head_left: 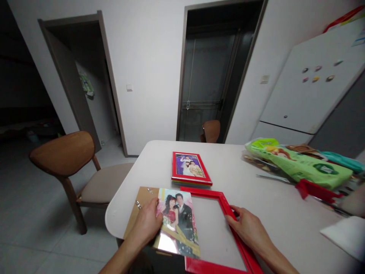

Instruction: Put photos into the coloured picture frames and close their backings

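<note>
My left hand (148, 222) is closed on the left edge of a glossy couple photo (178, 224), its thumb along the print. A brown backing board (134, 213) with small metal clips shows under and left of that hand, partly behind the photo. My right hand (246, 224) grips the right side of a red picture frame (225, 201), thumb on the inner edge. The white table shows through the frame's opening, and the photo overlaps its left side. Just beyond lies a stack of red-framed pictures (191, 169), the top one showing a couple on purple.
The white table (228, 160) has a rounded left corner. On its right are a green package (308, 161), a metal tool (275, 178), a red object (316, 190) and white paper (346, 236). A wooden chair (65, 156) stands left; a refrigerator (316, 95) stands behind right.
</note>
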